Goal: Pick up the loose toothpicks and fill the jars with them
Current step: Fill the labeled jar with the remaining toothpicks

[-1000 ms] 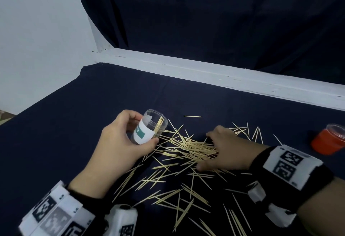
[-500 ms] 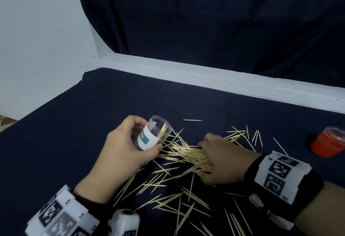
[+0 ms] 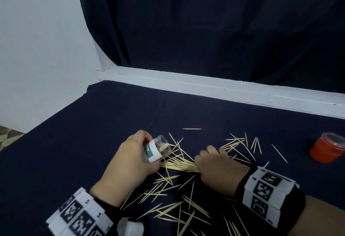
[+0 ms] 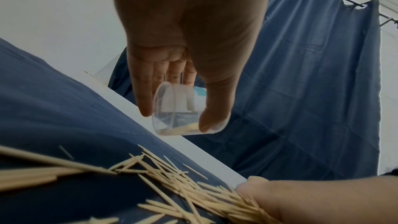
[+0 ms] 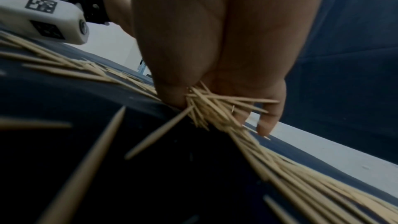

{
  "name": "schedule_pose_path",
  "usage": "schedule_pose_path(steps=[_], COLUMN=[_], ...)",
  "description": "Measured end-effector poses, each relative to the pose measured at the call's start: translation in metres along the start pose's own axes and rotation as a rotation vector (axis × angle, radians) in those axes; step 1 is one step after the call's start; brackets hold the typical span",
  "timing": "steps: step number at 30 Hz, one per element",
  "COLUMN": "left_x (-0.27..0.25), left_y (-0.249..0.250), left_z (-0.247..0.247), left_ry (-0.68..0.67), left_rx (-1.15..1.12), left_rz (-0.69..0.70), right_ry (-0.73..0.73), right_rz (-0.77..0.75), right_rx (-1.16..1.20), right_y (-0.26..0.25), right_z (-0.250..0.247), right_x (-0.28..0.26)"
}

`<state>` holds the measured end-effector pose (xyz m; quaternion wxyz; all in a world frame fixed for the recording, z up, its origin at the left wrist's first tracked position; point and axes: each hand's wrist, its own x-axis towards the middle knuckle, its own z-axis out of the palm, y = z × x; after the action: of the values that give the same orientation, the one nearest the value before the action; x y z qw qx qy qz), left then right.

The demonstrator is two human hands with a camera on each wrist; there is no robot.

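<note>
My left hand (image 3: 130, 159) grips a clear plastic jar (image 3: 158, 149) with a white and green label, tilted with its mouth toward the right. A few toothpicks lie inside the jar (image 4: 187, 117). Loose toothpicks (image 3: 173, 191) are scattered over the dark blue cloth (image 3: 74, 142) between and below both hands. My right hand (image 3: 214, 164) is curled round a bundle of toothpicks (image 3: 179, 165) that lies on the cloth just right of the jar. In the right wrist view the thumb and fingers pinch that bundle (image 5: 206, 105).
A red jar with a clear lid (image 3: 326, 150) stands at the right edge of the cloth. A white ledge (image 3: 205, 86) runs along the back, with a dark curtain (image 3: 205, 21) behind it. The cloth's left edge drops off toward the floor (image 3: 9, 135).
My right hand has swept toothpicks together and closed on a bundle, drawing it left toward the jar. The left hand has tilted the jar lower, its mouth toward the bundle.
</note>
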<state>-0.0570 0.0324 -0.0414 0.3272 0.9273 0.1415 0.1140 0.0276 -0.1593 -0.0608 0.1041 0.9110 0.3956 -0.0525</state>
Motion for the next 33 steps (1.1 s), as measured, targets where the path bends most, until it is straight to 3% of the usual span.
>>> schedule_pose_path(steps=[8,13,19,24,26,30,33], left_x=[0.002,0.002,-0.002,0.0,0.002,0.003,0.004], left_y=[0.004,0.017,0.026,0.028,0.027,0.026,0.025], left_z=[0.004,0.01,0.02,0.025,0.025,0.024,0.023], left_ry=[-0.035,-0.065,-0.123,-0.108,-0.098,-0.077,-0.044], left_rx=[0.104,0.045,-0.026,-0.065,-0.094,-0.144,-0.188], left_rz=[0.039,0.09,0.193,0.174,0.165,0.16,0.16], right_ry=[-0.011,-0.027,0.005,-0.076,-0.038,0.03,0.018], right_rz=[-0.024,-0.144,-0.169,-0.13,-0.119,-0.056,-0.09], right_rx=[0.269,0.166,-0.09,0.151,0.261,0.64,0.898], right_y=[0.028,0.024,0.008,0.005,0.011,0.028,0.037], right_z=[-0.024,-0.044,-0.052,-0.079,-0.085,-0.086,-0.084], right_x=[-0.009,-0.011,-0.01,0.005,0.009,0.008,0.009])
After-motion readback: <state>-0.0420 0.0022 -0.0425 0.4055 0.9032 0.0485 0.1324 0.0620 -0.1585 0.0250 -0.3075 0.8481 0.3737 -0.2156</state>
